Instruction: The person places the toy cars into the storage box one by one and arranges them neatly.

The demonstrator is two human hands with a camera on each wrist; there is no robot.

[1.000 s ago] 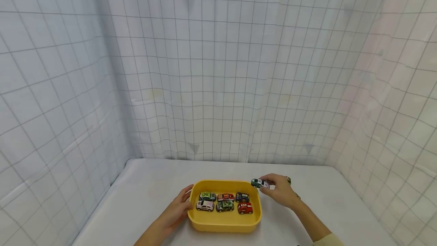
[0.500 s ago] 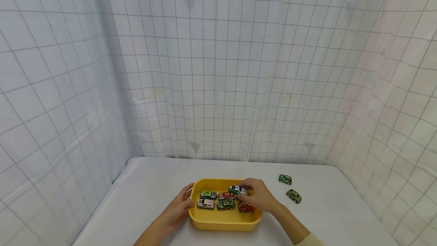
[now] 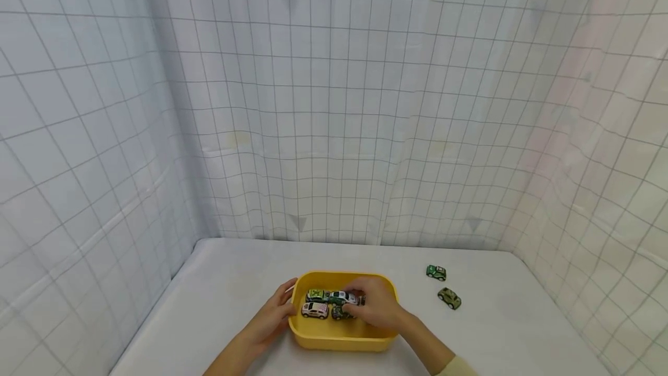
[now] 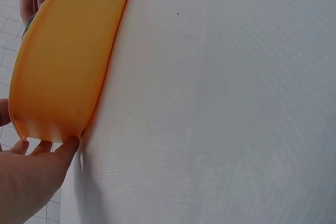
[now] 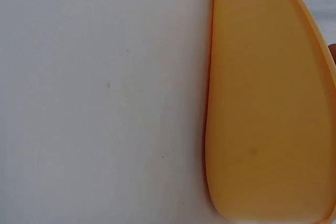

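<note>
A yellow plastic bin (image 3: pixel 341 343) with rounded corners stands on the white table. At its left end my left hand (image 3: pixel 271 315) holds the bin, fingers around the outer wall (image 4: pixel 47 129). Inside the bin, my right hand (image 3: pixel 377 303) pinches a white and green toy car (image 3: pixel 342 297) between thumb and fingers, low over the other cars. To its left lie a lime-green toy car (image 3: pixel 315 295) and a white and pink one (image 3: pixel 315 310). A dark green toy car (image 3: pixel 340 313) sits partly under my thumb; cars farther right are mostly hidden by my hand.
To the right of the bin, a green toy car (image 3: pixel 436 273) and a camouflage toy car (image 3: pixel 449 298) lie on the white tabletop (image 3: pixel 496 318). White grid-patterned curtains (image 3: pixel 339 132) rise behind the table and on both sides.
My right hand has carried the white and green car leftward from beyond the bin's right rim, over the other cars and down into the bin. My left hand has stayed at the bin's end.
</note>
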